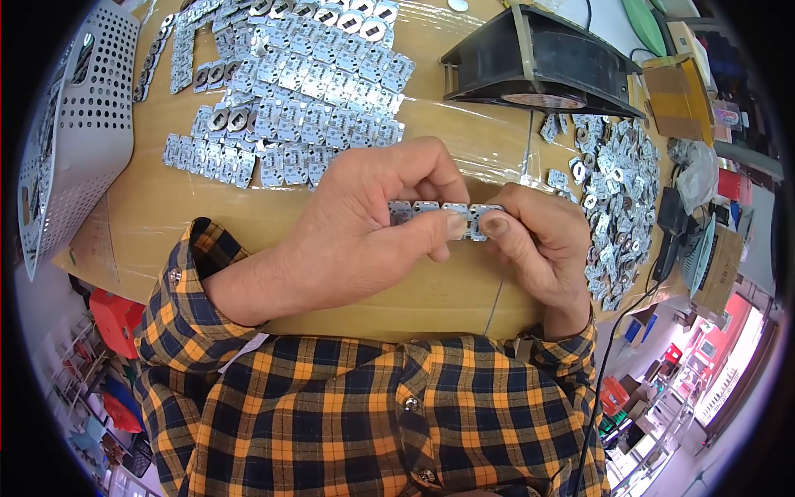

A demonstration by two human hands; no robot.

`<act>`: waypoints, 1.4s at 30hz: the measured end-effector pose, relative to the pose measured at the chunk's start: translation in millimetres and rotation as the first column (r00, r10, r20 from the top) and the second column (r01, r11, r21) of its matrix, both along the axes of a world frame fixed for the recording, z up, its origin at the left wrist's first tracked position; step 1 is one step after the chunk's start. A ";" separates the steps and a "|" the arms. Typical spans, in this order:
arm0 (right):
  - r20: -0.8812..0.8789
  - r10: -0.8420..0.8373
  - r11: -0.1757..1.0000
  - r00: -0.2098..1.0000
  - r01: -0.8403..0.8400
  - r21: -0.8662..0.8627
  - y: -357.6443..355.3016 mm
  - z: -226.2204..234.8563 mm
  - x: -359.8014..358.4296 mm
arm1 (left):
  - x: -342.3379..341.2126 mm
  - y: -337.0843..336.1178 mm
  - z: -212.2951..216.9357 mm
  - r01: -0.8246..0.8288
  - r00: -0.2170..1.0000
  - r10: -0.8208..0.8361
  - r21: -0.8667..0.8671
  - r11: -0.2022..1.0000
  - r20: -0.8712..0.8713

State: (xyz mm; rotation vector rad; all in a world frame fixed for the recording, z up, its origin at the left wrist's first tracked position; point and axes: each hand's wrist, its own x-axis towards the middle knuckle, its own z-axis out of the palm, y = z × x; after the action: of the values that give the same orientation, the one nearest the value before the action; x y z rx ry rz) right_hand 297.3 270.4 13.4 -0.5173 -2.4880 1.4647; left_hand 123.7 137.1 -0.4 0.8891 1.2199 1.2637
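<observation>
Both hands meet over the middle of the brown table (166, 207) and together hold a short row of small square metal plates (431, 209). My left hand (364, 224) covers the row's left part, with its thumb pressed on the front. My right hand (538, 236) pinches the right end between thumb and forefinger. Each plate is silver with a round hole. How the plates in the row are joined cannot be seen.
Neat overlapping rows of the same plates (290, 91) lie at the back left. A loose heap of plates (617, 199) lies on the right. A black fan housing (538, 62) sits at the back, and a perforated grey basket (79, 124) stands at the left.
</observation>
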 end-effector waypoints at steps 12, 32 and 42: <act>0.098 -0.235 0.395 0.967 0.188 -0.899 -7.7 -4.3 -1.2 | 2.6 4.0 -2.8 -0.097 0.959 0.079 0.054 0.994 0.273; 0.043 -0.327 0.816 0.944 0.305 -0.490 -16.0 -4.3 -2.6 | 7.7 6.3 -12.0 -0.089 0.787 0.400 0.557 0.826 -0.469; 0.051 -0.293 0.849 0.955 0.284 -0.445 -14.7 -3.6 -3.6 | 10.4 6.5 -14.8 -0.100 0.788 0.410 0.562 0.821 -0.459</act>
State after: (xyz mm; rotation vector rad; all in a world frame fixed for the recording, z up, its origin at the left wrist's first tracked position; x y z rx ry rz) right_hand 293.7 255.7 9.8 -0.9075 -1.9325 1.8979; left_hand 134.1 143.7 -15.2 1.6205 1.5368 1.6679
